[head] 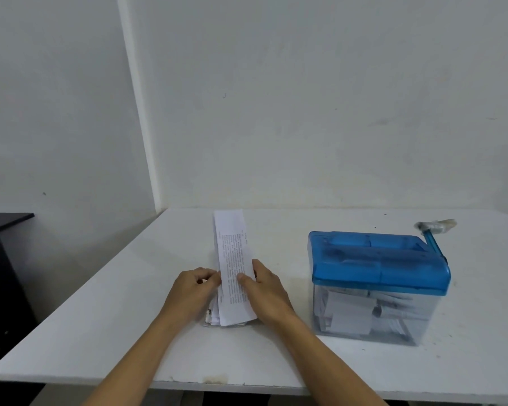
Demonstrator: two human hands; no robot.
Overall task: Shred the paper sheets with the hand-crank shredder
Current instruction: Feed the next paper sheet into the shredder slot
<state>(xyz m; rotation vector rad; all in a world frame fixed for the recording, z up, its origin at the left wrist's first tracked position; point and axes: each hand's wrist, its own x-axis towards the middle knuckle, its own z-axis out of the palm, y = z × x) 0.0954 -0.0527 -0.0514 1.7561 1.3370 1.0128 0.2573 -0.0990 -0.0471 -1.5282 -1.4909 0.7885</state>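
A narrow stack of printed paper strips (232, 253) lies on the white table (106, 323), running away from me. My left hand (192, 291) pinches the stack's left edge with curled fingers. On the right edge, my right hand (264, 291) grips the top strip, thumb lying on the print. To the right stands the hand-crank shredder (378, 265), its blue lid over a clear bin (373, 315) that holds shredded paper. Its crank handle (436, 230) sticks up at the far right corner, and neither hand touches it.
White walls close off the table at the back and the left. A dark cabinet (4, 259) stands beyond the table's left edge. The table's front edge runs close to my forearms.
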